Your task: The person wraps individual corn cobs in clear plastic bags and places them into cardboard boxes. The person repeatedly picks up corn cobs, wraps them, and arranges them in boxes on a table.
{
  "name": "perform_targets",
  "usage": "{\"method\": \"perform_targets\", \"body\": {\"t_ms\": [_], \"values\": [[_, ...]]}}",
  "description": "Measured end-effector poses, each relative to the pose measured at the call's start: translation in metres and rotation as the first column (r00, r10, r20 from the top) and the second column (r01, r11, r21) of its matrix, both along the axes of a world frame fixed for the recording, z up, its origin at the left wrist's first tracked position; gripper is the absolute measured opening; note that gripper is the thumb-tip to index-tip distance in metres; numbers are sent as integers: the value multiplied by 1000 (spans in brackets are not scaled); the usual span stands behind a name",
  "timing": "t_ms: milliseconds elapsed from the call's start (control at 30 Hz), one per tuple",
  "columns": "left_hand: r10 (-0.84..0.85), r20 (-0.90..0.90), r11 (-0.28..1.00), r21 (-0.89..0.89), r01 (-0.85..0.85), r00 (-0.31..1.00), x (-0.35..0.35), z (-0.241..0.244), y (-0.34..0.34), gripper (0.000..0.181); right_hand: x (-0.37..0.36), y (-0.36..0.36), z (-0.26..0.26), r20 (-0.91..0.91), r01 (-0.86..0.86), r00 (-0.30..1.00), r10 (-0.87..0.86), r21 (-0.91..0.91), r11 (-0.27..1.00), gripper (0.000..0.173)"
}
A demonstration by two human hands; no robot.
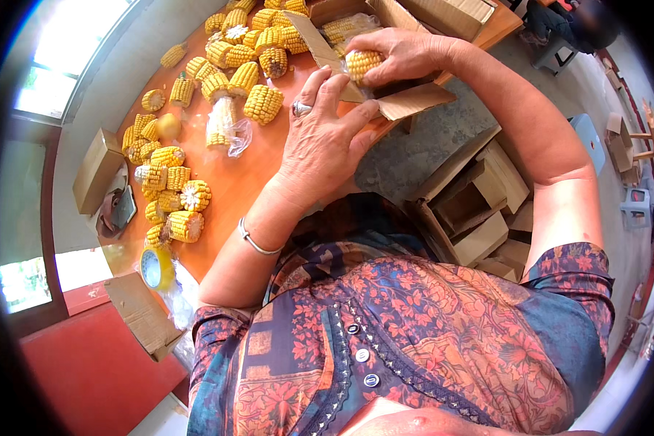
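Observation:
My right hand (406,54) holds a plastic-wrapped piece of corn cob (363,64) at the opening of a cardboard box (319,41). Inside the box lies more wrapped corn (349,28). My left hand (327,122) is at the box's near side, fingers spread against its flaps; whether they pinch the cardboard is hidden. One flap (417,102) sticks out over the table's edge. To the left of my left hand, a bagged corn piece (222,125) lies on the orange tabletop (250,169) beside a bare cob piece (264,104).
Many cut cob pieces (218,52) cover the table's far and left parts. A tape roll (157,268) lies near plastic bags (182,294) at the left edge. An open carton of cardboard (468,207) stands on the floor at right. Beyond it are stools (587,139) and a seated person.

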State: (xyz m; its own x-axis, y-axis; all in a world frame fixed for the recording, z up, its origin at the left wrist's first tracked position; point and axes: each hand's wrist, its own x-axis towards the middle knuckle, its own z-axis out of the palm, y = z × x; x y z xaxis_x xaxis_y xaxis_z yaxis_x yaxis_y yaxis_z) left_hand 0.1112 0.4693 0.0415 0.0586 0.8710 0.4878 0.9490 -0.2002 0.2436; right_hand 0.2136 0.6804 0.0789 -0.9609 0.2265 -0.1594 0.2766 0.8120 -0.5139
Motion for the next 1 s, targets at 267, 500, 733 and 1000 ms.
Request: {"method": "perform_targets", "body": {"t_ms": [267, 500, 733, 1000], "values": [[44, 44, 999, 27, -46, 998, 5, -3, 5, 31, -15, -24, 24, 220, -148, 972, 86, 283, 948, 44], [12, 11, 1000, 14, -12, 1000, 5, 3, 9, 36, -24, -14, 16, 154, -64, 988, 16, 317, 946, 61], [4, 32, 1000, 22, -5, 999, 2, -1, 11, 33, -23, -13, 58, 332, -139, 933, 143, -35, 990, 50], [-9, -2, 999, 34, 9, 1000, 2, -4, 16, 30, -39, 12, -16, 111, 104, 984, -138, 271, 957, 55]]}}
